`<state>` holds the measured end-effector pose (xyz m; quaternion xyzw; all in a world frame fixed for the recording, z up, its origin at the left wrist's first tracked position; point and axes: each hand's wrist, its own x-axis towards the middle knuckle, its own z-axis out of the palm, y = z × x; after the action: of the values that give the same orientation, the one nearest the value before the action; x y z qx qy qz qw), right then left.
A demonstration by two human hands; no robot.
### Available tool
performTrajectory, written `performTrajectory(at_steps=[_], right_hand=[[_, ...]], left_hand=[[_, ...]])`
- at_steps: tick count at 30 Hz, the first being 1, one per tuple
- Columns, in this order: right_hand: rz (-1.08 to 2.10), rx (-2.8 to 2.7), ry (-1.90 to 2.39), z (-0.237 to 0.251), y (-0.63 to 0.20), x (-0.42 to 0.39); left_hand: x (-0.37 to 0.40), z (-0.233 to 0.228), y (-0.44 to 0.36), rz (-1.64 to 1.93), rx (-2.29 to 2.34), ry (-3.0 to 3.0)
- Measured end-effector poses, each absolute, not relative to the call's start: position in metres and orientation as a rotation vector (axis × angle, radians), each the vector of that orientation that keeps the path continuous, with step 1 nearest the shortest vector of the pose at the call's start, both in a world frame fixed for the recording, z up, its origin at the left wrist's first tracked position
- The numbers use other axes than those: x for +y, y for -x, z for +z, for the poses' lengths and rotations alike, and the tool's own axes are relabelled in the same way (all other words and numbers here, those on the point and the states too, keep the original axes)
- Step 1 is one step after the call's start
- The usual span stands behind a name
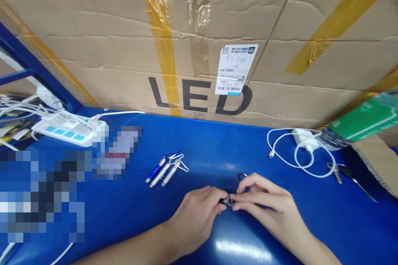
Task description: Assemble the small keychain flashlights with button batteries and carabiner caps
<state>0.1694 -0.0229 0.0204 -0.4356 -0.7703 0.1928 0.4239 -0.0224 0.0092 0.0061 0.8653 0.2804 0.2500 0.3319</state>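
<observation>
Between the fingers of my left hand [202, 215] is a small black mini flashlight [228, 201], its round silvery open end facing right. My right hand [264, 198] has its thumb and fingers pinched together at that end; whatever lies in the pinch is hidden. A dark carabiner clip [241, 175] pokes out behind the right fingers, and I cannot tell what it hangs from. Left of my hands, a blue mini flashlight [154, 172] lies beside two silver ones, the middle one [160, 175] and the right one [169, 174], all with carabiner clips.
A large cardboard box [124, 49] walls off the back of the blue table [199, 145]. A white power strip [68, 128] is at left. On the right lie a white charger [305, 138] with its cable, keys [336, 172] and a green package [367, 118]. Blurred patches cover the left side.
</observation>
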Motion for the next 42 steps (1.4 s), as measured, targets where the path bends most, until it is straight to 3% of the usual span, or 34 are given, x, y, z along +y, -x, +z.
performTrajectory(at_steps=[17, 42], right_hand=[[1.024, -1.687, 1.507, 0.022, -0.163, -0.021], [0.918, -1.659, 1.668, 0.019, -0.155, -0.025]], left_hand=[[0.01, 0.001, 0.021, 0.575, 0.748, -2.295], [0.011, -0.01, 0.019, 0.882, 0.84, -2.293]])
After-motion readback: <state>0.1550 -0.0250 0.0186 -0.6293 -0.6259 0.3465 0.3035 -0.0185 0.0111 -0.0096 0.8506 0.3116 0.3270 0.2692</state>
